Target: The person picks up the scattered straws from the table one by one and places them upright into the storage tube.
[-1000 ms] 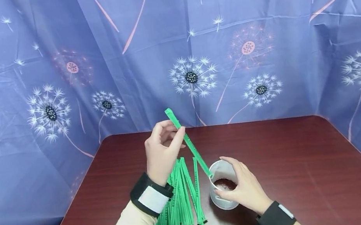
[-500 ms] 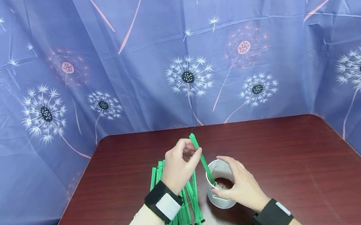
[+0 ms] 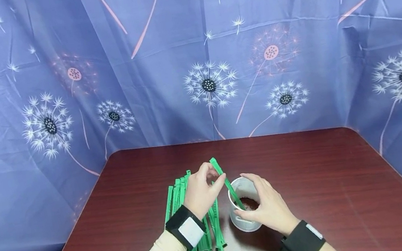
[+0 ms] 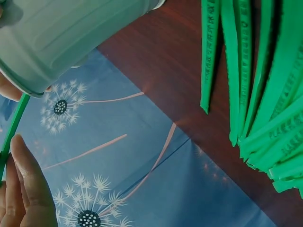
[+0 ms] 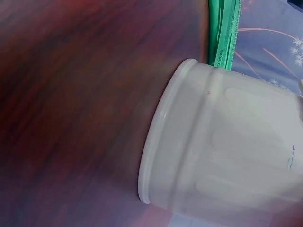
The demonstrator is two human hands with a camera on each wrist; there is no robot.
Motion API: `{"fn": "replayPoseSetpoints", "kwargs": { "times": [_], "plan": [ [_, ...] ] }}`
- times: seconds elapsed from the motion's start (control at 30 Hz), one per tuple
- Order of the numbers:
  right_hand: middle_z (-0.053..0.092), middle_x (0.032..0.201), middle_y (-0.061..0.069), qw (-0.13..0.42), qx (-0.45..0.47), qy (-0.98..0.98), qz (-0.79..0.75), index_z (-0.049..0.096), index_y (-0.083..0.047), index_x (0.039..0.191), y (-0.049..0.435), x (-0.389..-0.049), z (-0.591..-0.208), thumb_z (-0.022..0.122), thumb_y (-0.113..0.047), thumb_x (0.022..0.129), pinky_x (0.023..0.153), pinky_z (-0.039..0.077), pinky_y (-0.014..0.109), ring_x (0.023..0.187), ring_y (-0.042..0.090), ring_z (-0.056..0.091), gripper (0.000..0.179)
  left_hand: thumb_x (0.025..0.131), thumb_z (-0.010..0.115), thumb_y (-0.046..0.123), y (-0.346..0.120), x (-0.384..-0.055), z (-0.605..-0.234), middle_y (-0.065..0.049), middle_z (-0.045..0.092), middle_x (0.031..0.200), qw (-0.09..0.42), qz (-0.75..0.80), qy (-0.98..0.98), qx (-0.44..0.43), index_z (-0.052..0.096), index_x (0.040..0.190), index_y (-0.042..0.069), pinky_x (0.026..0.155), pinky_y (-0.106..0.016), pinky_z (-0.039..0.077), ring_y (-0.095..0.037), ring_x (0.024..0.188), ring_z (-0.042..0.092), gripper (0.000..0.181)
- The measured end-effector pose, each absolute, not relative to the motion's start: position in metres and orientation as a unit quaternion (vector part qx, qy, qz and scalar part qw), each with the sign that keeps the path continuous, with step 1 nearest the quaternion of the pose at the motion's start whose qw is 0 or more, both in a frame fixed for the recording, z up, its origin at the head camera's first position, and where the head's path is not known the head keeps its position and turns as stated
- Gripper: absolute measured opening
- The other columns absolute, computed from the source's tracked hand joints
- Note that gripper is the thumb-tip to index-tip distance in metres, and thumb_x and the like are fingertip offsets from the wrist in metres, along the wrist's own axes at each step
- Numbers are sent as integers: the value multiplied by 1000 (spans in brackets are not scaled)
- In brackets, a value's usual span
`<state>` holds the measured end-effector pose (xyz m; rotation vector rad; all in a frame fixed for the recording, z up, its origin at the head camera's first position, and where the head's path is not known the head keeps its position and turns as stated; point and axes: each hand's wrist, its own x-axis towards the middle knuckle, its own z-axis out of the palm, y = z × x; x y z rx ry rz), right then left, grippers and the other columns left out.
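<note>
My left hand [image 3: 202,192] pinches a green paper-wrapped straw [image 3: 232,190] near its upper end, between thumb and fingers. The straw leans, its lower end inside a whitish ribbed cup [image 3: 246,226] with a dark brownish bottom. That cup stands upright on the table, and my right hand [image 3: 271,206] grips its rim from the right, thumb in front and fingers behind. In the left wrist view the straw [image 4: 18,113] passes over the rim of the cup [image 4: 71,40]. Cup wall [image 5: 213,142] fills much of the right wrist view, where the right fingers are mostly out of sight.
Left of the cup lies a loose pile of several green wrapped straws [image 3: 174,197], partly covered by my left hand and wrist. The dark red wooden table [image 3: 318,168] meets a blue dandelion-print cloth [image 3: 162,83] at the back and sides.
My left hand has come down and to the right, lowering the straw from the cup's rim into it. The right hand keeps its grip on the cup.
</note>
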<state>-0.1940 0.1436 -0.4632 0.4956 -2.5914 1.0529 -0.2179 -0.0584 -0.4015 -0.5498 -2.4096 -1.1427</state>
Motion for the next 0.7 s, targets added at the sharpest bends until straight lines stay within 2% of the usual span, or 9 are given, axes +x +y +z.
{"fn": "replayPoseSetpoints", "kwargs": {
  "times": [0.27, 0.47, 0.6, 0.7],
  "plan": [
    [57, 133, 3, 154, 177, -902, 364, 42, -25, 145, 143, -194, -463, 88, -42, 68, 82, 49, 46, 113, 24, 55, 91, 91, 72, 23, -66, -217, -408, -3, 76, 88, 163, -425, -867, -200, 62, 102, 9, 68, -29, 55, -16, 76, 68, 20],
    [57, 133, 4, 152, 173, -902, 364, 42, -25, 145, 142, -194, -463, 88, -43, 68, 82, 49, 47, 113, 24, 56, 91, 90, 72, 36, -83, -219, -416, 2, 74, 96, 115, -385, -902, -160, 67, 107, 15, 67, -24, 51, -13, 82, 68, 26],
    [57, 133, 3, 148, 168, -903, 367, 42, -27, 145, 143, -194, -464, 88, -45, 68, 81, 49, 47, 112, 24, 56, 91, 93, 68, 38, -98, -220, -424, -1, 73, 107, 87, -341, -929, -117, 68, 112, 16, 72, -32, 55, -19, 92, 69, 29],
    [57, 132, 3, 148, 167, -903, 366, 42, -27, 145, 143, -194, -463, 88, -45, 68, 81, 49, 47, 112, 23, 55, 91, 94, 68, 32, -110, -222, -432, -6, 71, 115, 81, -311, -943, -89, 67, 119, 12, 79, -40, 56, -26, 102, 68, 33]
  ]
}}
